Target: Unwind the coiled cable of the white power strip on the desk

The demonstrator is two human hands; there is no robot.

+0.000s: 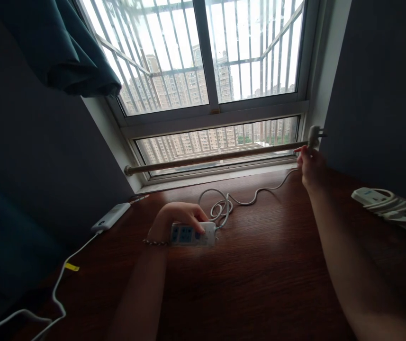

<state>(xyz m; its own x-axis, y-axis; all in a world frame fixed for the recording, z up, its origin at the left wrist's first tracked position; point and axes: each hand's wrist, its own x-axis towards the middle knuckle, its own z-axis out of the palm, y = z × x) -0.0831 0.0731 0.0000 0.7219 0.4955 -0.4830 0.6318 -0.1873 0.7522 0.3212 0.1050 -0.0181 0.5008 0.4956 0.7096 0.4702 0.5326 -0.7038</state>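
Note:
My left hand [184,214] is closed over the top of a white power strip [208,235] with blue socket panels, just above the brown wooden surface. A braided band circles that wrist. From the strip's right end runs a white cord [250,203], which lies loosely looped on the wood and rises toward my right hand [310,166]. Up by the right side of the window, that hand pinches the cord's white plug [314,135], whose prongs point right. Part of the strip is hidden behind my left fingers.
Another white power strip [369,195], its cord wound around it, lies at the right. At the left is a white strip-like block [112,217] with a cord bearing a yellow tag [71,267]. A rod [217,157] crosses the window's lower part; a teal curtain [71,57] hangs upper left.

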